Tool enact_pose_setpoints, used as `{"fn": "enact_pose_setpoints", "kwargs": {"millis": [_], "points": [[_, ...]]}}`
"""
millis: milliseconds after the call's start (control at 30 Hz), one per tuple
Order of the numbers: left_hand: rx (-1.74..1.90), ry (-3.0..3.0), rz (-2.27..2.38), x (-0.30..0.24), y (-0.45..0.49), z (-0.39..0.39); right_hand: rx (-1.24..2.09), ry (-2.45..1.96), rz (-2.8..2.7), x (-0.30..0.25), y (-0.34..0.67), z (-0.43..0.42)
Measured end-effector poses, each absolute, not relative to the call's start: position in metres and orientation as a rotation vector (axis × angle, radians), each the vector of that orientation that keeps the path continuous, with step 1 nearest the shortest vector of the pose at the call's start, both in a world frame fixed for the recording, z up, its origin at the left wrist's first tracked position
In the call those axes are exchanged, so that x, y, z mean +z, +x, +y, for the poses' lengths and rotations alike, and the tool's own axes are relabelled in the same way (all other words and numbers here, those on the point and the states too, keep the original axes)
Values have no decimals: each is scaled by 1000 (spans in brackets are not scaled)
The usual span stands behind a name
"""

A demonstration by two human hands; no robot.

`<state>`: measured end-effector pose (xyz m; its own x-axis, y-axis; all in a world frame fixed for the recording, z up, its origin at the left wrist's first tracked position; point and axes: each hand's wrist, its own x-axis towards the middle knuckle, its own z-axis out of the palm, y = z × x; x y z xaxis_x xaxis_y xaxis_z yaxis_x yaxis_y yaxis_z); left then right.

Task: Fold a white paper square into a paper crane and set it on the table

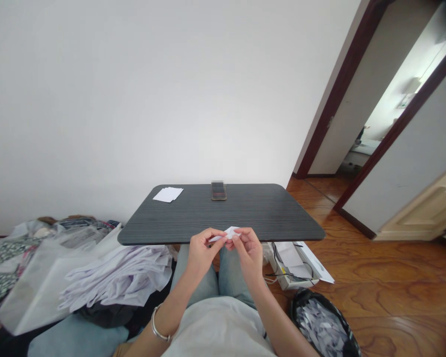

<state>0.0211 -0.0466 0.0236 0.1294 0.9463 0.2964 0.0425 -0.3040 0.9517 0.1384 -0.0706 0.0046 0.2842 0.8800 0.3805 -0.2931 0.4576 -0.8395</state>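
Observation:
My left hand (202,253) and my right hand (247,250) meet just in front of the near edge of a dark wood-grain table (245,213). Both pinch a small folded piece of white paper (228,233) between thumb and fingers. The left wrist wears a silver bracelet (158,327). Part of the paper is hidden by my fingers. At the table's far left lies a small stack of white paper sheets (168,194). A phone (218,191) stands upright at the far middle.
A black bin (321,325) full of paper scraps stands on the wooden floor at lower right. An open white box (295,265) lies beside it under the table. Piled cloth and bags (96,272) fill the left. An open doorway (375,129) is at right.

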Motion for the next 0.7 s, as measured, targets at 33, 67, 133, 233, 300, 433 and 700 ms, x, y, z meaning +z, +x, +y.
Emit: {"fn": "enact_pose_setpoints", "kwargs": {"millis": [33, 67, 133, 233, 300, 433, 700], "points": [[1303, 1475, 1001, 24, 21, -46, 894, -718, -977, 5, 138, -71], [1302, 1428, 996, 25, 22, -46, 898, -709, -978, 5, 138, -71], [1304, 1380, 983, 26, 22, -46, 891, -709, -978, 5, 138, -70], [1294, 1372, 970, 27, 23, -48, 867, -734, -970, 5, 138, -70], [1289, 1381, 974, 25, 24, -48, 858, -744, -967, 5, 138, -70], [1286, 1392, 983, 22, 25, -48, 838, -746, -975, 2, 139, -69], [1266, 1396, 1000, 22, 27, -49, 835, -739, -974, 0, 139, -70]]}}
